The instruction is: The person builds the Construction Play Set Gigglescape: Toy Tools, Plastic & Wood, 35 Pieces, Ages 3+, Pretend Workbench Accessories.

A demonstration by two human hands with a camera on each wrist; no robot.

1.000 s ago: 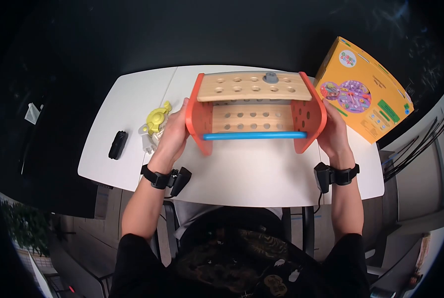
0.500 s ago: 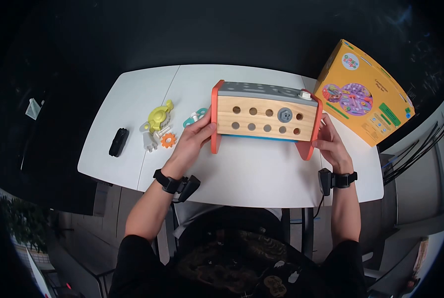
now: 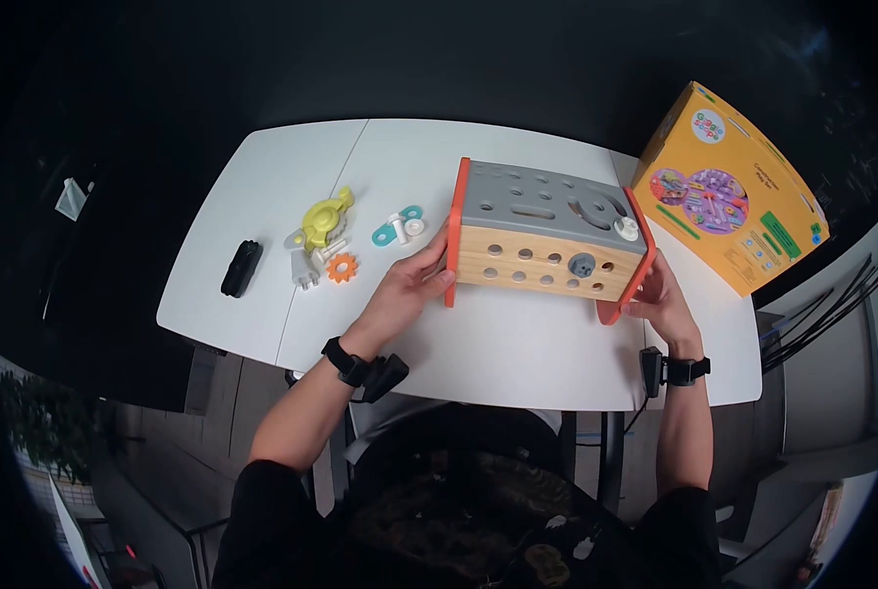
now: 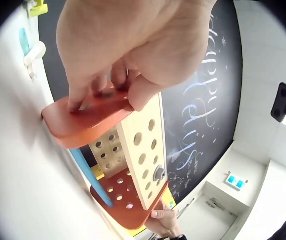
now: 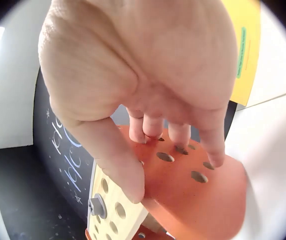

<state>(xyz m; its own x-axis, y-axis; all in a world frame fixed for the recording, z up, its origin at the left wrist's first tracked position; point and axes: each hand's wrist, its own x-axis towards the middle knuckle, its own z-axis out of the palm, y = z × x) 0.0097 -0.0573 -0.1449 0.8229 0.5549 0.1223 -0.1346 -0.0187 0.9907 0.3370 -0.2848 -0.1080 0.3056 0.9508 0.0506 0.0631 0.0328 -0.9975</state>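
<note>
A toy workbench (image 3: pixel 547 236) is held between both hands at the white table, its grey slotted top and holed wooden front in sight. My left hand (image 3: pixel 400 299) grips the orange-red left end panel (image 4: pixel 85 120), with the thumb at the front edge and fingertips on the outer face. At the other end my right hand (image 3: pixel 667 299) holds the matching panel (image 5: pixel 198 200), thumb along its front edge, fingertips over the holes. A grey bolt (image 3: pixel 581 265) sits in the front, and a white bolt (image 3: pixel 627 229) at the top's right corner. Below runs a blue bar (image 4: pixel 90 175).
Left of the workbench lie a teal strip (image 3: pixel 384 235) with white pieces, an orange gear (image 3: pixel 341 268), a grey part (image 3: pixel 301 270) and a yellow-green toy piece (image 3: pixel 323 221). Farther left is a black case (image 3: pixel 242 268). A yellow box (image 3: pixel 743 187) stands at the right.
The workbench has turned from showing its underside and blue bar to showing its grey top and wooden front. It has shifted right with both hands, uncovering the teal strip and gear.
</note>
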